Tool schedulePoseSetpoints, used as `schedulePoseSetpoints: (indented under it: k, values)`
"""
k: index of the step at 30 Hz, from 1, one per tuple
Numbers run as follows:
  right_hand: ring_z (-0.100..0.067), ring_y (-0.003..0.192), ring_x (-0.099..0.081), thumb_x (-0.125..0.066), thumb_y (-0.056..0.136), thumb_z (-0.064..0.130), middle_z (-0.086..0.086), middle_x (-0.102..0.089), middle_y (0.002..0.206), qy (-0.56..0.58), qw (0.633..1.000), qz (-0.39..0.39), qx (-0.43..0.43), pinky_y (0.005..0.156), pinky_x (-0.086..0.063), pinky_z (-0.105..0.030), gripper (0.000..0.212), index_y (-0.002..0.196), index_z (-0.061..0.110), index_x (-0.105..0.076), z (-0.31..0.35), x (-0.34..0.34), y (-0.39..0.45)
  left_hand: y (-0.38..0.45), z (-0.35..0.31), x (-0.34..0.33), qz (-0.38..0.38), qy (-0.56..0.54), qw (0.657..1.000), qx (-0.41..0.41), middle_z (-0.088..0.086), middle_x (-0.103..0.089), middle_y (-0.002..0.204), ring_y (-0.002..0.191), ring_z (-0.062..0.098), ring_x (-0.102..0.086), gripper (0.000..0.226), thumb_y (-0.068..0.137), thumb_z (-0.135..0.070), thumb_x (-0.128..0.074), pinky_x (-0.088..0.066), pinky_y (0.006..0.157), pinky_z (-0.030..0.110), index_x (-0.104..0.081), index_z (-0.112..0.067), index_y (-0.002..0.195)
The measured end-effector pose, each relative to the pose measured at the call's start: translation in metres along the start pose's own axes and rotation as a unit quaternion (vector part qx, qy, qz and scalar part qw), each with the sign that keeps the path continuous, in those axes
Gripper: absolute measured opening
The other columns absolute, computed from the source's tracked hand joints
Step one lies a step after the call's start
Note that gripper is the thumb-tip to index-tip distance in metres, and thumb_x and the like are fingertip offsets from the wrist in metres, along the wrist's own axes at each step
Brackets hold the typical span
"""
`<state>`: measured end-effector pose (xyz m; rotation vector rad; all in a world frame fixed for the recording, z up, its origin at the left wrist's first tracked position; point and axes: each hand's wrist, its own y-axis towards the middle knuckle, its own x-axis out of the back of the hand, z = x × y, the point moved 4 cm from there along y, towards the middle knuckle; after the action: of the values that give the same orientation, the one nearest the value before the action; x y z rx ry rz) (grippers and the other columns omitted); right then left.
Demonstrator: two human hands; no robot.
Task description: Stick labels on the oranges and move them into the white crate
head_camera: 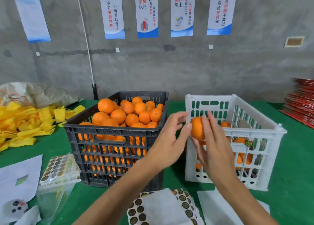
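Note:
I hold one orange (197,128) in front of the near left corner of the white crate (254,125). My right hand (215,148) grips it from the right and below, fingers curled round it. My left hand (168,141) is beside it, thumb tip touching the orange's left side and the other fingers loosely spread, holding nothing. The black crate (117,131) to the left is heaped with oranges (129,112). A few oranges (240,140) lie low in the white crate; one shows a dark round label through the wall slots.
Sheets of round dark labels (184,201) lie at the near edge on the green table, with more in a clear bag (57,168) at the left. Yellow foam nets (25,123) are piled far left. White paper (18,175) sits near left. Red flat cartons (301,109) are stacked far right.

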<state>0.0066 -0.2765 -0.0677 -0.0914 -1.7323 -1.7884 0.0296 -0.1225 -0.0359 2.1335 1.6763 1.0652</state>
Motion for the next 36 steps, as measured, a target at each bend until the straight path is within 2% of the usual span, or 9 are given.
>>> schedulePoseSetpoints:
  k: [2, 6, 9, 12, 17, 22, 27, 30, 36]
  values:
    - [-0.038, 0.144, -0.040, -0.065, 0.098, 0.021, -0.015, -0.023, 0.167, -0.021, 0.998, 0.029, -0.044, 0.106, -0.050, -0.053, 0.068, 0.157, 0.008, -0.034, -0.024, -0.004, 0.028, 0.029, 0.001, 0.020, -0.056, 0.075, 0.995, -0.030, -0.003, -0.055, 0.132, 0.128, 0.007, -0.053, 0.029, 0.108, -0.026, -0.053, -0.049, 0.109, 0.030, -0.054, -0.016, 0.135]
    - [-0.037, 0.154, -0.021, -0.064, 0.096, 0.000, -0.013, -0.019, 0.168, -0.105, 0.989, 0.090, -0.047, 0.120, -0.032, -0.058, 0.064, 0.155, 0.010, -0.041, -0.056, -0.021, 0.052, 0.069, 0.018, 0.069, -0.044, 0.231, 0.970, 0.057, 0.002, -0.065, 0.120, 0.118, 0.020, -0.060, 0.026, 0.104, -0.033, -0.058, -0.046, 0.095, 0.030, -0.064, -0.016, 0.122]
    - [-0.031, 0.143, -0.047, -0.030, 0.107, 0.033, -0.013, -0.040, 0.159, -0.167, 0.979, 0.103, -0.046, 0.118, -0.036, -0.050, 0.052, 0.148, 0.010, -0.052, -0.061, -0.030, 0.050, 0.083, 0.046, 0.129, -0.088, 0.408, 0.898, 0.136, 0.012, -0.058, 0.134, 0.128, 0.035, -0.052, 0.038, 0.099, -0.039, -0.062, -0.045, 0.104, 0.044, -0.059, -0.019, 0.131]
    - [-0.024, 0.109, -0.072, -0.027, 0.108, 0.039, -0.009, -0.066, 0.136, -0.179, 0.979, 0.088, -0.046, 0.098, -0.048, -0.040, 0.056, 0.123, 0.013, -0.074, -0.058, -0.039, 0.046, 0.077, 0.084, 0.189, -0.105, 0.500, 0.802, 0.309, 0.018, -0.034, 0.151, 0.138, 0.045, -0.035, 0.061, 0.096, -0.048, -0.063, -0.039, 0.109, 0.058, -0.039, -0.031, 0.150]
    - [-0.021, 0.071, -0.069, -0.027, 0.109, 0.038, -0.002, -0.076, 0.085, -0.183, 0.981, 0.042, -0.046, 0.075, -0.046, -0.034, 0.060, 0.089, 0.016, -0.079, -0.060, -0.046, 0.043, 0.072, 0.146, 0.237, -0.056, 0.395, 0.843, 0.362, 0.022, -0.018, 0.159, 0.137, 0.049, -0.044, 0.076, 0.099, -0.037, -0.067, -0.037, 0.119, 0.052, -0.025, -0.039, 0.162]
    - [-0.023, 0.057, -0.055, -0.023, 0.108, 0.036, -0.001, -0.063, 0.064, -0.182, 0.982, 0.010, -0.053, 0.066, -0.040, -0.034, 0.063, 0.073, 0.015, -0.071, -0.063, -0.045, 0.046, 0.078, 0.130, 0.236, -0.143, 0.363, 0.889, 0.239, 0.019, -0.042, 0.136, 0.117, 0.041, -0.058, 0.058, 0.096, -0.033, -0.071, -0.046, 0.110, 0.046, -0.048, -0.033, 0.150]
    - [-0.024, 0.102, -0.066, -0.022, 0.108, 0.040, -0.005, -0.075, 0.114, -0.136, 0.987, 0.059, -0.056, 0.090, -0.044, -0.039, 0.058, 0.121, 0.014, -0.073, -0.050, -0.040, 0.044, 0.059, 0.043, 0.165, -0.151, 0.327, 0.931, -0.063, -0.001, -0.045, 0.128, 0.107, 0.008, -0.052, 0.062, 0.092, -0.049, -0.074, -0.045, 0.098, 0.021, -0.051, -0.038, 0.148]
    - [-0.016, 0.128, -0.055, -0.031, 0.108, 0.042, 0.000, -0.063, 0.139, 0.015, 0.996, 0.071, -0.041, 0.116, -0.033, -0.038, 0.050, 0.143, 0.017, -0.056, -0.025, -0.033, 0.028, 0.017, 0.016, 0.103, -0.076, 0.315, 0.928, -0.187, 0.001, -0.043, 0.136, 0.116, 0.013, -0.053, 0.068, 0.089, -0.048, -0.077, -0.047, 0.098, 0.018, -0.050, -0.032, 0.150]
    - [0.000, 0.135, -0.045, -0.046, 0.104, 0.056, 0.020, -0.042, 0.153, 0.249, 0.959, 0.126, 0.041, 0.109, -0.035, -0.018, 0.057, 0.154, 0.031, -0.035, 0.033, -0.018, -0.047, -0.074, 0.040, 0.024, 0.010, 0.300, 0.930, -0.212, 0.005, -0.039, 0.143, 0.119, 0.022, -0.054, 0.071, 0.089, -0.040, -0.073, -0.056, 0.091, 0.033, -0.041, -0.026, 0.150]
